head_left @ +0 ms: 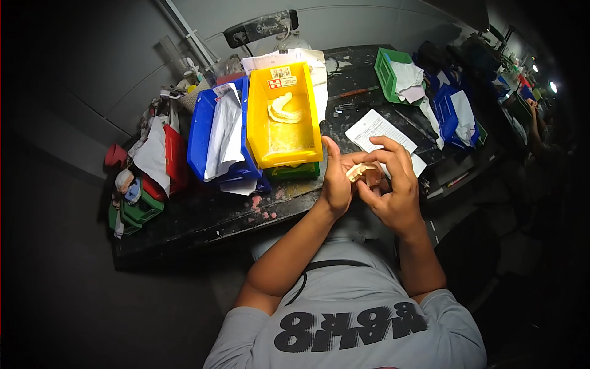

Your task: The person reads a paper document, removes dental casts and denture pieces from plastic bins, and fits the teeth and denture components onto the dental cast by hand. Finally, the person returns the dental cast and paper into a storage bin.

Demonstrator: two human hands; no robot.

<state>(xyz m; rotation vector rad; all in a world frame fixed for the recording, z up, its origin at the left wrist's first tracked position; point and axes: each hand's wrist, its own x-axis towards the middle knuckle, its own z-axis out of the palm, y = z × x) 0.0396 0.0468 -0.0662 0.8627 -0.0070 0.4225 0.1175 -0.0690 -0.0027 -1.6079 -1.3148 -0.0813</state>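
Note:
Between my two hands, just past the table's front edge, is a denture (pixel 361 172) with a row of pale teeth and a pinkish part. My left hand (pixel 338 184) supports it from the left; the thumb points up and the other fingers are partly hidden behind the piece. Curled around its right side, the fingers and thumb of my right hand (pixel 396 194) grip it. A cream horseshoe-shaped dental cast (pixel 284 111) lies in the yellow bin (pixel 286 158), beyond my left hand.
A blue bin (pixel 200 135) with folded papers stands left of the yellow one. Farther left are red (pixel 176 157) and green (pixel 142 210) bins. A printed sheet (pixel 376 128) lies behind my right hand. Green (pixel 385 77) and blue (pixel 452 117) bins stand at the right.

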